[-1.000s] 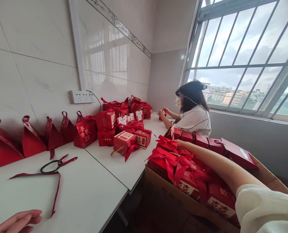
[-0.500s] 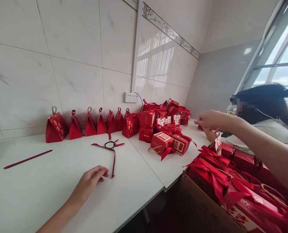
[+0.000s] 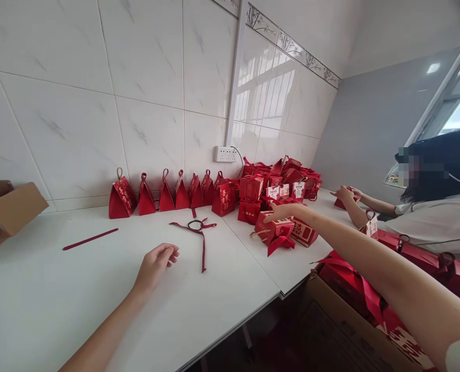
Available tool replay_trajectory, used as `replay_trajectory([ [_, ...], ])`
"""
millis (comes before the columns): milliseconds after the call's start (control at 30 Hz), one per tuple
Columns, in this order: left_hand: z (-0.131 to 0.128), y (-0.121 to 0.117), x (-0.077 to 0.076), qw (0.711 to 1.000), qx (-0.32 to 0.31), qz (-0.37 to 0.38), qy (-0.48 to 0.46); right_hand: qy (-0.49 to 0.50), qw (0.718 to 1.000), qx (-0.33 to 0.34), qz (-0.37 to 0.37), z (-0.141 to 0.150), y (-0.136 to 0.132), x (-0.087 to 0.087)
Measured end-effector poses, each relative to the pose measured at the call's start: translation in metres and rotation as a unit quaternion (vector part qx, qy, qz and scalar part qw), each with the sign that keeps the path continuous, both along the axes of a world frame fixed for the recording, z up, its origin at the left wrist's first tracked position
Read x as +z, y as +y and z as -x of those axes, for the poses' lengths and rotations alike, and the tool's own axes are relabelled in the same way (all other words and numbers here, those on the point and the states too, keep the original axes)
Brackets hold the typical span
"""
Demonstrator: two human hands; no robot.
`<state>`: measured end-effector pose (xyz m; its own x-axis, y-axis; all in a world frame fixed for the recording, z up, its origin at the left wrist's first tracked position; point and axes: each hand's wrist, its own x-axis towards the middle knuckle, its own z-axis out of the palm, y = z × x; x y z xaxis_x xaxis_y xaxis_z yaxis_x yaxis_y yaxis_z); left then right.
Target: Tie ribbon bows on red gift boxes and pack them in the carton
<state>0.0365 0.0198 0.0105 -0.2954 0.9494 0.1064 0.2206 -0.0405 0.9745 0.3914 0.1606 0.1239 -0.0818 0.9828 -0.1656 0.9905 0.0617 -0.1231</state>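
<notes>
My left hand [image 3: 157, 262] rests on the white table [image 3: 59, 289], fingers loosely bent and holding nothing. Just beyond it lies a dark red ribbon looped through a black ring [image 3: 199, 227]. My right arm stretches across from the right. My right hand [image 3: 281, 212] hovers open, fingers out, right above a red gift box with a bow [image 3: 273, 230] that lies beside another red box [image 3: 303, 232].
A row of red triangular pouches [image 3: 164, 195] lines the tiled wall, with a pile of red boxes [image 3: 280, 178] further right. A loose ribbon strip [image 3: 90, 238] and a cardboard box [image 3: 5, 212] lie left. A carton of red boxes [image 3: 350, 289] sits low right. A co-worker [image 3: 439, 217] handles a small box.
The view swung left. My right hand left the carton and came across over the red boxes on the table. My left hand slid forward towards the ribbon.
</notes>
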Motion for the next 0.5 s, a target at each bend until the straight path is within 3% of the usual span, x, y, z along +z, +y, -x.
replay_trajectory([
  [133,-0.005,-0.004,-0.002,0.999,-0.040,-0.011,0.021,0.064,0.992,0.059,0.086,0.027,-0.007,0.009],
  [200,-0.010,-0.006,-0.002,0.997,-0.067,-0.038,0.029,0.143,0.971,0.103,0.163,0.052,-0.012,0.012],
  [267,-0.013,-0.008,-0.001,0.993,-0.074,-0.090,0.023,0.266,0.912,0.141,0.279,0.083,-0.016,0.009],
  [333,-0.014,-0.007,0.000,0.988,-0.066,-0.142,-0.009,0.382,0.825,0.154,0.388,0.118,-0.021,-0.002],
  [400,-0.009,-0.003,0.000,0.979,-0.061,-0.180,-0.074,0.455,0.757,0.144,0.446,0.153,-0.026,-0.020],
  [500,0.006,0.003,-0.002,0.962,-0.039,-0.207,-0.174,0.535,0.685,0.116,0.480,0.197,-0.037,-0.052],
])
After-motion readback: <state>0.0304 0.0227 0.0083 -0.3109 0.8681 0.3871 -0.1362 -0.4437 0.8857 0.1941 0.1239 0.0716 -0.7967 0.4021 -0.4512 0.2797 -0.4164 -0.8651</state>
